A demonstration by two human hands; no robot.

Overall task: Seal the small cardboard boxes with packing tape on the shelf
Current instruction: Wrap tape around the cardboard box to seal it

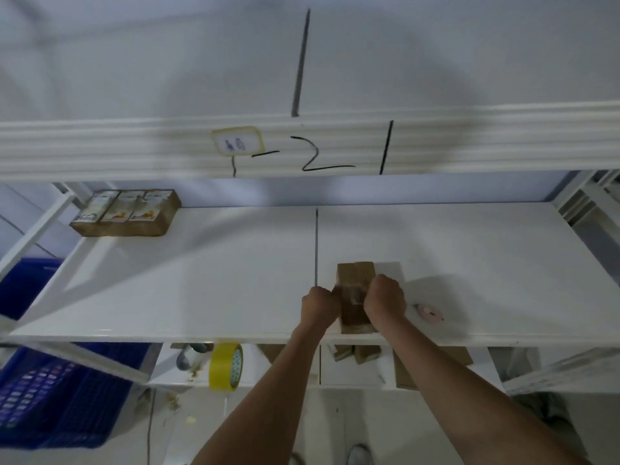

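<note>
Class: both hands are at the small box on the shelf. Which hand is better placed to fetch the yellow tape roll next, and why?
Probably the left hand. The yellow tape roll sits on the lower shelf, below and left of the small box, on that hand's side. The right hand would have to cross over.

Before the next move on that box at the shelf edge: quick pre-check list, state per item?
1. Box held: ok. The left hand and right hand grip the small cardboard box from either side.
2. Box supported: ok. It rests on the white shelf, near the front edge.
3. Tape on the seam: cannot tell. Something glossy shows between the hands, but it is blurred.
4. Tape roll within reach: not ok. The yellow tape roll sits on the lower shelf, in neither hand.
5. Cutter ready: cannot tell. The small pink object right of the box is too blurred to identify.
6. Finished stock apart: ok. The labelled boxes sit at the far left.
</note>
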